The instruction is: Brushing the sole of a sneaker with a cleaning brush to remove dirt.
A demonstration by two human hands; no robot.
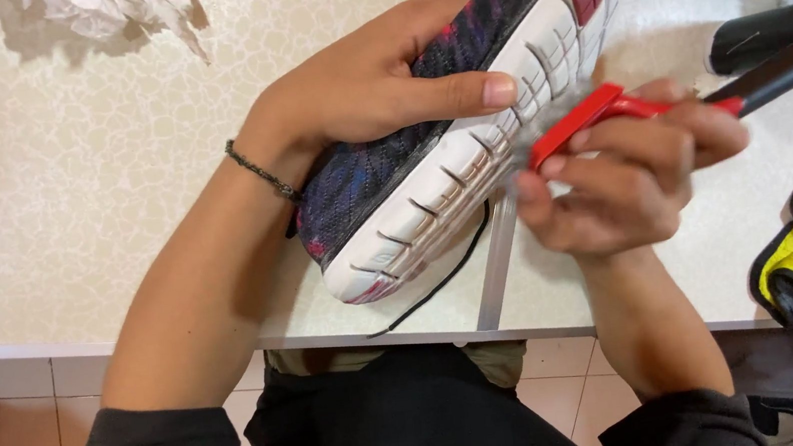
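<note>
The left hand [370, 85] clamped a dark knit running shoe with a grooved white sole [466, 134], tilted above the pale desk [60, 194]. The right hand [628, 174] gripped a red-and-black-handled brush [693, 96] against the sole, apparently mid-scrub; steady pressure along the grooves seemed needed.

I note the shoe's [465, 124] toe end runs off the top edge. My left hand [370, 85] covers part of its knit upper. The brush's [693, 96] bristles blur against the sole. My right fingers [611, 166] conceal its handle middle.
</note>
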